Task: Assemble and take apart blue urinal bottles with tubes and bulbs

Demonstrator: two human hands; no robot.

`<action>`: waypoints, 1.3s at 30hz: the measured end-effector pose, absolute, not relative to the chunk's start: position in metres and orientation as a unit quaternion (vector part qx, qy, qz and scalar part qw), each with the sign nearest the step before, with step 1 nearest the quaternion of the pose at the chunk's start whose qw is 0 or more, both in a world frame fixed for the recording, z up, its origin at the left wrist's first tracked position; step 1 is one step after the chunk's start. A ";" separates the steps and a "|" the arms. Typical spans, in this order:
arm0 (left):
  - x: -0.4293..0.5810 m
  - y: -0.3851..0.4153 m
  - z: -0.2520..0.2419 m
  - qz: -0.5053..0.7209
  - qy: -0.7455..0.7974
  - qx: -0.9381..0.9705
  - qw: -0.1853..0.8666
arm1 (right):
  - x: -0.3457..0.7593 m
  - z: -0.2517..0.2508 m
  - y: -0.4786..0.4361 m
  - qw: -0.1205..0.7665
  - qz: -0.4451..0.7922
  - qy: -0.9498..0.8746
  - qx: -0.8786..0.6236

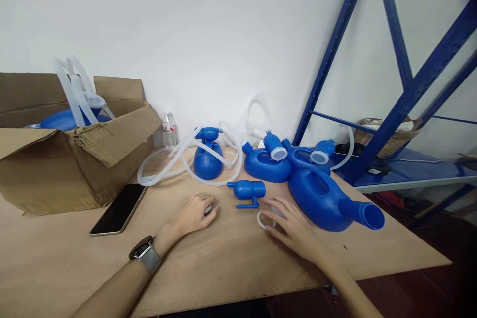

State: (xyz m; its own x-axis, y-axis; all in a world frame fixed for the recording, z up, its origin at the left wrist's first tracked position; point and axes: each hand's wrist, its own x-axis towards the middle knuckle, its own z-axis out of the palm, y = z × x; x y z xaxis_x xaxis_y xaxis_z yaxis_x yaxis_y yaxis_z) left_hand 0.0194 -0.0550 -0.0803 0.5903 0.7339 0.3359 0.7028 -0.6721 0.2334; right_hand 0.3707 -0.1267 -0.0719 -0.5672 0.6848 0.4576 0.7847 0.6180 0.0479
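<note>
On the table, my left hand (196, 213) is closed, with a small whitish piece (207, 209) between thumb and fingers; its kind is mostly hidden. My right hand (292, 226) has its thumb and fingertips at a thin white ring (258, 219), and a translucent part shows faintly beneath the fingers. Between the hands and slightly beyond them lies a blue plastic bottle-neck fitting (248, 189) with a nozzle and a side arm. Just right of my right hand, a blue handled urinal bottle (316, 198) lies with its wide mouth facing right.
Behind stand more blue bottles (266, 166) and a blue container (207, 161) wrapped with clear tubing (238, 159). At left are an open cardboard box (112, 159), a phone (119, 211) and a water bottle (169, 129). A blue metal rack (395, 104) rises at right.
</note>
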 end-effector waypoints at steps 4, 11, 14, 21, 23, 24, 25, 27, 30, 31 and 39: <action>0.021 -0.053 -0.081 0.235 0.411 0.880 0.050 | 0.403 -0.054 -0.129 0.260 -0.338 -0.776 -0.465; 0.020 -0.048 -0.087 0.219 0.381 0.898 0.015 | 0.457 -0.030 -0.142 0.279 -0.484 -0.565 -0.607; 0.018 -0.048 -0.089 0.200 0.380 0.903 -0.012 | 0.480 -0.030 -0.150 0.341 -0.398 -0.541 -0.658; 0.019 -0.050 -0.091 0.142 0.412 0.900 -0.030 | 0.503 -0.038 -0.158 0.558 -0.124 -0.461 -0.679; 0.019 -0.048 -0.091 0.151 0.415 0.896 -0.039 | 0.495 -0.042 -0.161 0.590 -0.147 -0.479 -0.633; 0.018 -0.046 -0.091 0.158 0.417 0.894 -0.042 | 0.490 -0.044 -0.163 0.588 -0.174 -0.491 -0.619; 0.017 -0.045 -0.092 0.163 0.418 0.892 -0.044 | 0.484 -0.046 -0.165 0.577 -0.206 -0.500 -0.612; 0.014 -0.043 -0.094 0.165 0.421 0.891 -0.047 | 0.473 -0.049 -0.169 0.546 -0.274 -0.503 -0.612; 0.011 -0.044 -0.096 0.160 0.421 0.891 -0.048 | 0.466 -0.052 -0.174 0.524 -0.343 -0.459 -0.631; 0.011 -0.044 -0.097 0.160 0.420 0.892 -0.048 | 0.466 -0.053 -0.175 0.521 -0.359 -0.439 -0.637; 0.012 -0.044 -0.089 0.196 0.431 0.880 -0.039 | 0.476 -0.052 -0.166 0.496 -0.301 -0.459 -0.673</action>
State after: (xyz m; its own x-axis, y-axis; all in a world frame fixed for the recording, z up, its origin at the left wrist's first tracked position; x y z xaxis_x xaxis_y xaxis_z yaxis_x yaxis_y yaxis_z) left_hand 0.0123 -0.0437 -0.0893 0.5521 0.7432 0.3779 0.7735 -0.6258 0.1006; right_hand 0.4755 -0.1659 -0.0521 0.3982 0.3200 0.8597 0.9159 -0.0873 -0.3917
